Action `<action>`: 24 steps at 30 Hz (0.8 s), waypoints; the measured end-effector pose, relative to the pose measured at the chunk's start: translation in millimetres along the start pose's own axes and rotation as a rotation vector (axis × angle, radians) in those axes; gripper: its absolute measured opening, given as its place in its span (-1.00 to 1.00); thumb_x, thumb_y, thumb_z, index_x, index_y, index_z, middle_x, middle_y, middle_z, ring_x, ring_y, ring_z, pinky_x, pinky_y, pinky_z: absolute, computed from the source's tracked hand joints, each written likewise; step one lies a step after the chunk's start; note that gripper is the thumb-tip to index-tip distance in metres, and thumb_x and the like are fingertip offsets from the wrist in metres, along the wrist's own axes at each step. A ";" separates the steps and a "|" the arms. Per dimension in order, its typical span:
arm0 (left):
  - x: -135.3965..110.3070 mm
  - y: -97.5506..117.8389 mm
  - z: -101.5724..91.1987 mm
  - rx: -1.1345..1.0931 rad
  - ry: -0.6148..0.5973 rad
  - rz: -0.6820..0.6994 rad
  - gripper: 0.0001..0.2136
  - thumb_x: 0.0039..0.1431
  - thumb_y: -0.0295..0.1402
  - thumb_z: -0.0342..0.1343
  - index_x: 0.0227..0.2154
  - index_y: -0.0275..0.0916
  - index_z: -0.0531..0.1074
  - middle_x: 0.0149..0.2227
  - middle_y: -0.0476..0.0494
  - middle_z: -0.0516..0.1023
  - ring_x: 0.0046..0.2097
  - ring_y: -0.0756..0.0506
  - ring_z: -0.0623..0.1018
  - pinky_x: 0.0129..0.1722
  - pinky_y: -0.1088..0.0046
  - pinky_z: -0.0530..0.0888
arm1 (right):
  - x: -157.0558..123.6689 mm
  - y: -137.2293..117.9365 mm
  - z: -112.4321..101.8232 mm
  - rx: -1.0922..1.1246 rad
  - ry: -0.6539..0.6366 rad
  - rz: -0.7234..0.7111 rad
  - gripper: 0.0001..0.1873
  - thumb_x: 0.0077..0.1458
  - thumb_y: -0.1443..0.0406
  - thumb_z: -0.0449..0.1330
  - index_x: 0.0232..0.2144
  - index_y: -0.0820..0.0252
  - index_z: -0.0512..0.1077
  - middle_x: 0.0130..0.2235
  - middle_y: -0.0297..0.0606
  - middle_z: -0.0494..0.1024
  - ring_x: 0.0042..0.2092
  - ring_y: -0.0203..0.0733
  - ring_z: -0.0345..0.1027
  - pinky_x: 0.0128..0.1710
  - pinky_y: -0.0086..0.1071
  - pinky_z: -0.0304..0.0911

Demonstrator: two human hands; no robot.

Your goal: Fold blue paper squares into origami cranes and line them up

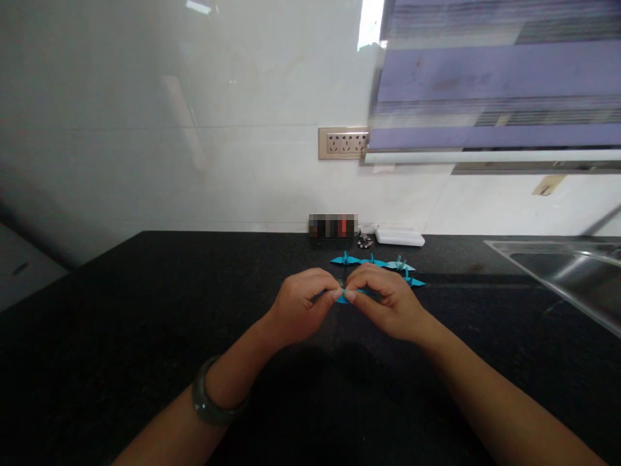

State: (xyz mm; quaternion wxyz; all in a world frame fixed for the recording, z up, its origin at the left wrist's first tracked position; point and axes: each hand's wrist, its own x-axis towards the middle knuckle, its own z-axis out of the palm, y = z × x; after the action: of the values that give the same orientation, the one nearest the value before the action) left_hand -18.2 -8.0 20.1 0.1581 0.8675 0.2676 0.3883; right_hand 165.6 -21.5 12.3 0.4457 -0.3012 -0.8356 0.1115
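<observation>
My left hand (306, 303) and my right hand (385, 299) meet over the countertop, thumbs and forefingers pinched together. Between the fingertips shows a small piece of folded blue paper (342, 299); the fingers cover most of it, so its full shape is hidden. Just behind the hands, several blue origami cranes (371, 261) stand in a row, wingtip to wingtip. One more blue origami crane (413, 281) pokes out beyond my right hand, which partly hides it.
Against the wall on the black countertop (145, 310) are a dark box (333, 226), a small beaded item (365, 241) and a white oblong object (400, 237). A steel sink (572, 262) lies at right. Above are a socket panel (343, 143) and a purple blind (485, 84).
</observation>
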 end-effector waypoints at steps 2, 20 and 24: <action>0.2 0.9 -0.2 0.008 -0.007 -0.012 -0.82 0.12 -0.38 -0.05 -0.47 -0.28 0.42 -0.44 -0.14 0.49 -0.35 -0.02 0.45 -0.31 0.49 0.36 | -0.2 0.9 -0.3 -0.015 -0.018 -0.005 -0.92 0.05 0.33 0.08 -0.40 0.19 0.37 -0.41 -0.26 0.45 -0.34 -0.27 0.31 -0.34 -0.35 0.24; -9.9 -23.9 21.3 0.251 -0.072 -0.036 -0.79 0.12 -0.35 -0.06 -0.42 -0.24 0.49 -0.40 -0.15 0.54 -0.33 -0.04 0.48 -0.30 0.47 0.35 | -18.0 28.0 9.9 -0.282 -0.110 -0.101 -0.87 0.07 0.37 0.07 -0.37 0.20 0.43 -0.37 -0.22 0.53 -0.29 -0.21 0.34 -0.28 -0.30 0.23; -28.0 -22.0 31.8 0.316 -0.008 -0.005 -0.79 0.13 -0.37 -0.06 -0.40 -0.22 0.49 -0.43 -0.13 0.54 -0.35 -0.02 0.49 -0.31 0.49 0.37 | -36.1 26.4 24.1 -0.352 -0.060 -0.092 -0.86 0.05 0.40 0.08 -0.33 0.21 0.43 -0.33 -0.21 0.52 -0.29 -0.22 0.33 -0.30 -0.32 0.24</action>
State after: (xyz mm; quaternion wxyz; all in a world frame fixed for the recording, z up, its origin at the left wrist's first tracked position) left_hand -17.2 -8.8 -27.7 0.0218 0.8824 0.3268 0.3377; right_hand 171.9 -20.4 -38.1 0.3654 -0.3324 -0.8681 -0.0482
